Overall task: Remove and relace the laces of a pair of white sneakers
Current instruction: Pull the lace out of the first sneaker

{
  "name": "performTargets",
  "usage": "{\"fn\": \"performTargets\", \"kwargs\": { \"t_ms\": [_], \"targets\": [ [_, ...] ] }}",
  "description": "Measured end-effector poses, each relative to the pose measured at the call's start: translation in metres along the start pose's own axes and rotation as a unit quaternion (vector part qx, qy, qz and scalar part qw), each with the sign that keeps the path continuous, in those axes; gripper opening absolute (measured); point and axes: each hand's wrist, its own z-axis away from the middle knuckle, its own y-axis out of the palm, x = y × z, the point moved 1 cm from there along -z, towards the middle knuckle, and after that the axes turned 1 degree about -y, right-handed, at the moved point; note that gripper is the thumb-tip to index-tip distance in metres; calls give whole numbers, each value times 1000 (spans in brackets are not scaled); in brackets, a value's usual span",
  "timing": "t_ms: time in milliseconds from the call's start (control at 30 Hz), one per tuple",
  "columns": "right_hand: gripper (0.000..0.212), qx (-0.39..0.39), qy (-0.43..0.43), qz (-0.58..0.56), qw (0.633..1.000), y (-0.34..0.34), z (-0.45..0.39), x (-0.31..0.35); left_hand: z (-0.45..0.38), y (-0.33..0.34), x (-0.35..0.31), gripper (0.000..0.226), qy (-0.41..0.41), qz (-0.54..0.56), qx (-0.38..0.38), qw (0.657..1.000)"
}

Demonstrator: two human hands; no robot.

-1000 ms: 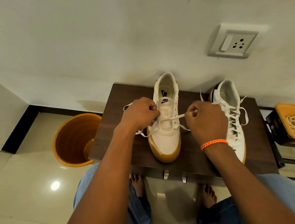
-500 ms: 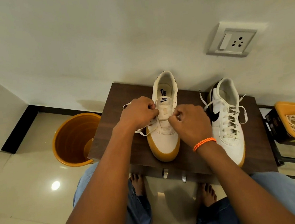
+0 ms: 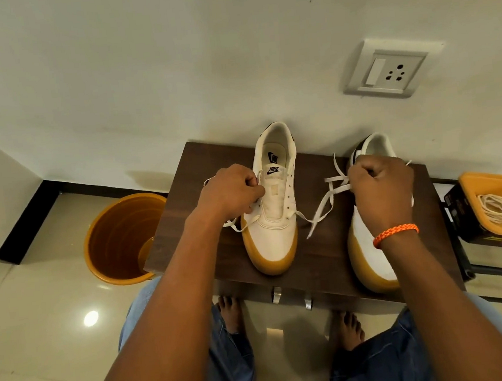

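Two sneakers (image 3: 275, 206) side by side on table (image 3: 322, 257)

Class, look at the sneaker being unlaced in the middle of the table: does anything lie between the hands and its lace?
Nothing visible does. The left hand and right hand each already hold an end of the lace, which runs freely from the middle sneaker.
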Motion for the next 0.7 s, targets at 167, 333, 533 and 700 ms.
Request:
{"fn": "performTargets", "kwargs": {
  "t_ms": [167,333,533,700],
  "targets": [
    [32,159,-17,30,987,14,3,-7,4,-1,-2,18,19,-8,-21,1000],
    [22,300,13,120,946,30,12,-19,13,-4,-12,7,47,48,10,998],
    [34,249,-100,13,963,41,13,2,17,5,-20,13,42,18,112,993],
    [30,333,-108,80,933,52,20,-9,16,14,-24,14,34,-30,131,990]
  ]
}}
